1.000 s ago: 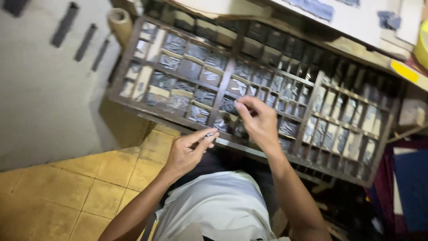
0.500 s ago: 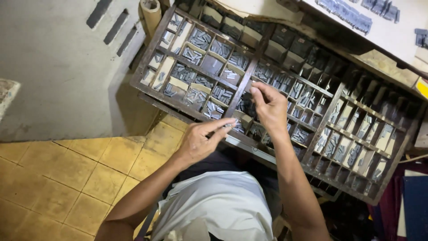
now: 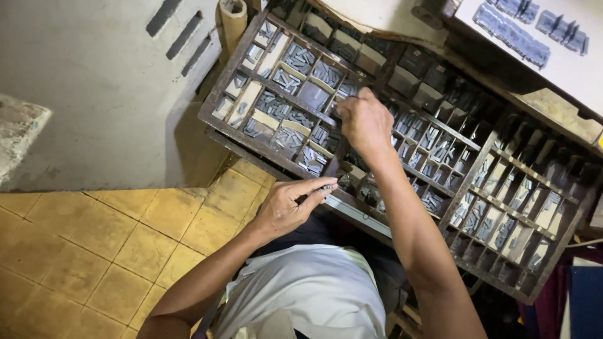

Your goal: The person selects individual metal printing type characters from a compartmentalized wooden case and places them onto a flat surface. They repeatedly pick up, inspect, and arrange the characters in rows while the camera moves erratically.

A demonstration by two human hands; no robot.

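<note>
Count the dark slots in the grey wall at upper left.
3. The slots lie side by side, slanted, on the grey wall left of the wooden type case; more may lie beyond the frame's top edge.

Looks like old-school print shop, letterpress kind. Big wooden tray (image 3: pixel 220 103) split into tons of small compartments, each stuffed with little metal type pieces (image 3: pixel 287 80). More metal blocks lined up on pale slab (image 3: pixel 565 69) top right. Worn yellow floor tiles (image 3: pixel 81 245), rough grey wall (image 3: pixel 94 94). Workshop, not home.

Dull grey metal type pieces (image 3: pixel 289 80) fill a dark, worn wooden tray (image 3: pixel 217 100).
</note>
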